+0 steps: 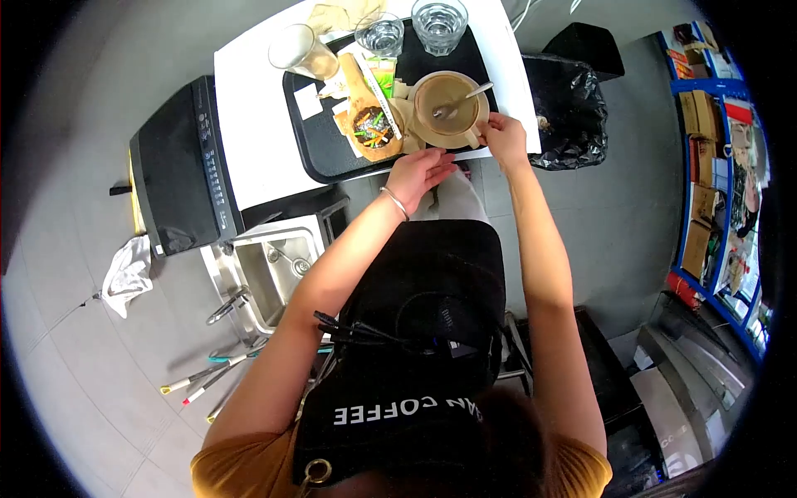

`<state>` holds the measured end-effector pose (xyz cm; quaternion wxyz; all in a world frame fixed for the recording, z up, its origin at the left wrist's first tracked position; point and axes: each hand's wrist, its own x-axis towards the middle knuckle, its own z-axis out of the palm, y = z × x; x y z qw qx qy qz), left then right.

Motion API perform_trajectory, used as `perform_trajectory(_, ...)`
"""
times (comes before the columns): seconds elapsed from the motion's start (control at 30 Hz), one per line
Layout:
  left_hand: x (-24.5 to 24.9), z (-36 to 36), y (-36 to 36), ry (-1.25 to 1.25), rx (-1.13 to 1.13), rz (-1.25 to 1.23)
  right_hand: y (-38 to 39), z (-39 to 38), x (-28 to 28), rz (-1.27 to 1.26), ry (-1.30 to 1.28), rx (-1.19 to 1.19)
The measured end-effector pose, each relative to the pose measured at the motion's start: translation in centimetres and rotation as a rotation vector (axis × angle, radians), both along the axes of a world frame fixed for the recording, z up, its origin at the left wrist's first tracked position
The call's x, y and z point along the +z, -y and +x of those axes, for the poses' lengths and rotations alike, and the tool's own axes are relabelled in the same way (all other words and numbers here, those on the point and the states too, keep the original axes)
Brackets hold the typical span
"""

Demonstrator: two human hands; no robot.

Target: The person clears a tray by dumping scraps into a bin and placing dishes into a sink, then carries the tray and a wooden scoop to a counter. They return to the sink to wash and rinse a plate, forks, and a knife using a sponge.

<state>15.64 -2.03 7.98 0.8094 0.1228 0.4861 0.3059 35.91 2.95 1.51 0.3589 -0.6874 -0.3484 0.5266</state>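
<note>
A wide cup (451,103) of brown drink, with a spoon (469,98) standing in it, rests on a saucer at the right of the black tray (320,158). My right hand (504,139) is closed at the cup's handle. Just below the saucer, by the tray's near edge, my left hand (422,177) is open with its fingers stretched out, holding nothing. Left of the cup lies a wooden paddle board (359,83) with dark food and coloured strips on it. Along the far side are an empty-looking glass (300,51) and two clear glasses (439,26).
The tray lies on a white table (249,124). A bin lined with a black bag (573,112) stands to the right. At left are a black appliance (170,166) and a steel sink (278,266) with a tap. Blue shelving (701,87) holds boxes at far right.
</note>
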Motion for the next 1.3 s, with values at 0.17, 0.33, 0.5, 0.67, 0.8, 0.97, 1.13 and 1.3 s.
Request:
perform_trajectory(0.17,1.4,-0.6,0.5,-0.055,-0.100,0.083,2.3,-0.5,2.5,0.044,-0.016,-0.138)
perform_trajectory(0.33,4.9,-0.8,1.4,-0.134,-0.332,0.254,7.5,1.1,4.9,0.100,-0.063,-0.219)
perform_trajectory(0.5,7.3,-0.1,3.1,-0.130,-0.633,0.351,17.7,1.8,10.4,0.128,-0.169,-0.560)
perform_trajectory(0.67,8.5,1.5,6.1,-0.121,-0.905,0.378,31.6,2.3,14.3,0.161,-0.172,-0.905)
perform_trajectory(0.8,8.6,3.2,10.1,-0.195,-1.103,0.402,44.3,0.7,16.1,0.152,-0.092,-1.201)
perform_trajectory(0.97,6.7,6.7,16.7,-0.218,-1.321,0.391,62.0,-2.6,16.5,0.251,-0.087,-1.531)
perform_trajectory(1.13,4.3,12.2,26.0,-0.266,-1.475,0.384,80.1,-6.1,13.8,0.184,-0.027,-1.843)
perform_trajectory(1.3,1.7,16.3,37.2,-0.336,-1.554,0.378,96.0,-7.2,10.4,0.111,-0.004,-2.017)
